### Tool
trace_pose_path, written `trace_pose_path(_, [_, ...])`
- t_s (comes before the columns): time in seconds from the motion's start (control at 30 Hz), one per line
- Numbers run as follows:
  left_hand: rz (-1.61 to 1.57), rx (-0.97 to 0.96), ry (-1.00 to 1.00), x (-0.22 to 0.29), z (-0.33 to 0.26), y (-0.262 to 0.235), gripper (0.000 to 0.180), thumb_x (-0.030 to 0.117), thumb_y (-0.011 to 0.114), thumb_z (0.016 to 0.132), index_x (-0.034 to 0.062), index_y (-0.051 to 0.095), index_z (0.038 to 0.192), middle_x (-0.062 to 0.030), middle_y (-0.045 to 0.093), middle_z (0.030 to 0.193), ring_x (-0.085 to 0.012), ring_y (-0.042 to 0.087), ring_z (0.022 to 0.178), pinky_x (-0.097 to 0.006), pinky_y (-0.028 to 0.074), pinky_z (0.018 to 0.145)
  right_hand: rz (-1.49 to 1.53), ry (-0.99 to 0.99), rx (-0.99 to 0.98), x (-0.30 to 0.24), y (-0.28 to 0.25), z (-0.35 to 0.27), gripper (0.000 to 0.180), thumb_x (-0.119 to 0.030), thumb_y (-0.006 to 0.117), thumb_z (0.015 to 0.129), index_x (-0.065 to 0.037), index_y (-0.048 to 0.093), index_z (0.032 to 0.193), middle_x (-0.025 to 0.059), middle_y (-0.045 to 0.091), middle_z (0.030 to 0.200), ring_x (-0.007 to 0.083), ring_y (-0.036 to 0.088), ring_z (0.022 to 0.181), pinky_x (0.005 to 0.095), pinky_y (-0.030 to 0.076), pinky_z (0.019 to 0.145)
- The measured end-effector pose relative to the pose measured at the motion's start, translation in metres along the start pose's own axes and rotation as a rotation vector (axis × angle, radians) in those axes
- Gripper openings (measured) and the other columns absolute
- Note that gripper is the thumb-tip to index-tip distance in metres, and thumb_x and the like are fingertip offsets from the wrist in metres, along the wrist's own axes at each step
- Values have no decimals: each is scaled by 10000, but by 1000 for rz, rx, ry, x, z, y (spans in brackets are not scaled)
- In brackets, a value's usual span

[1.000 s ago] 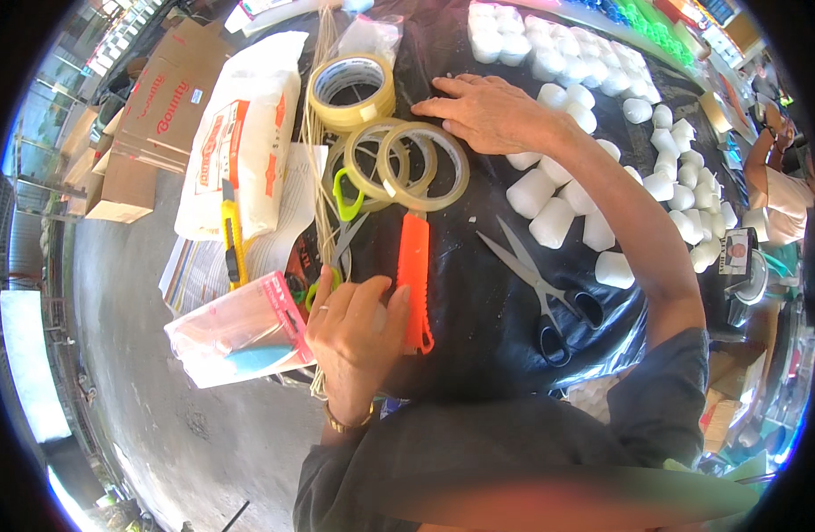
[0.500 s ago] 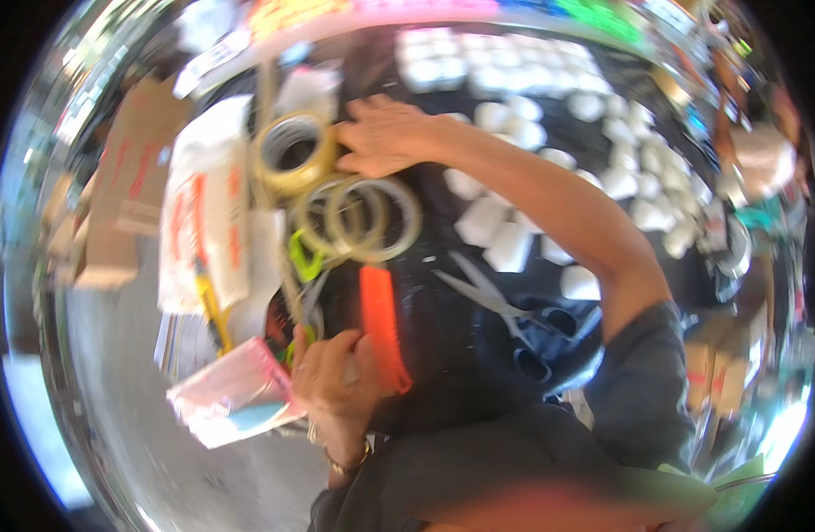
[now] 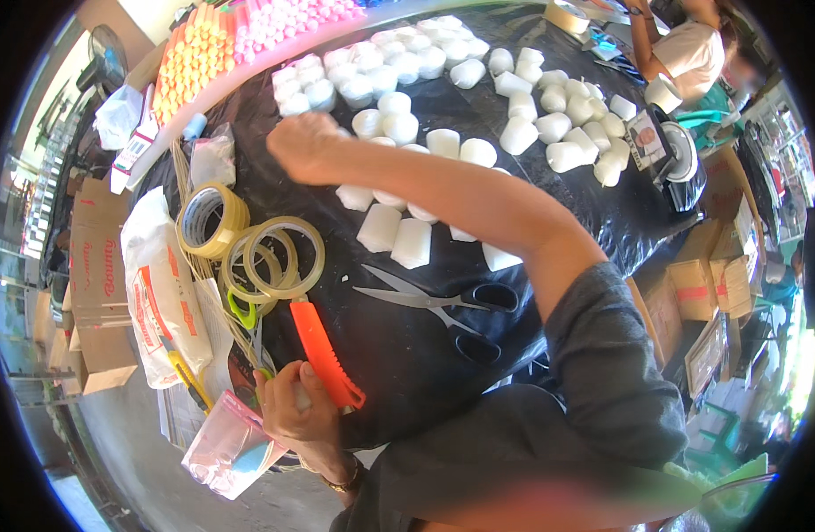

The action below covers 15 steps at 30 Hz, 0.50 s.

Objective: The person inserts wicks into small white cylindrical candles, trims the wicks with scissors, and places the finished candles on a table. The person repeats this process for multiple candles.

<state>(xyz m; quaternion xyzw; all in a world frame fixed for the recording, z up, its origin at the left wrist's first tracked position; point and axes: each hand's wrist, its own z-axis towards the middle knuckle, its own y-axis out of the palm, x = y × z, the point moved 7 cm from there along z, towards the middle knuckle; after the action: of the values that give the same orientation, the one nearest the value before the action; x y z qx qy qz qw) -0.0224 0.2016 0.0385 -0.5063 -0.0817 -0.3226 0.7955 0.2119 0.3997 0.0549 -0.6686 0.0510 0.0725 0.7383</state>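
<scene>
My left hand rests at the near left table edge, fingers curled round a small whitish thing that they mostly hide. It lies between a ridged orange tool and a clear pouch with a pink edge. My right arm stretches across the black-covered table; my right hand is closed beside the white candles, and what it holds, if anything, is hidden. Below that arm lie black-handled scissors, blades apart. Tape rolls and a wider yellowish tape roll are between my hands, towards the left.
Bundled orange sticks and pink sticks line the far side. A white plastic bag and a yellow cutter lie left. Cardboard boxes stand beyond. Another person sits at far right.
My right hand has moved from beside the wide tape roll to beside the white candles, and its spread fingers have closed. My left hand stays by the orange tool. The view has turned.
</scene>
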Motion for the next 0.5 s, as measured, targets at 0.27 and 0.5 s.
trace_pose_path(0.27, [-21,16,14,-1,0,-2,125,120,641,868,8,695,853,-114,686,776,-331,657,730,-546,463,1003,148,42,98,21,-35,2,247,-124,661,699,11,731,894,248,707,892,358,717,883,448,586,731])
trace_pose_path(0.5, [-83,-7,-50,-12,-1,3,131,107,639,870,-12,690,853,-137,671,764,-332,644,723,-533,454,1017,-87,445,17,176,-61,-86,328,-234,651,775,-75,730,1052,177,694,1115,328,661,1077,439,539,890])
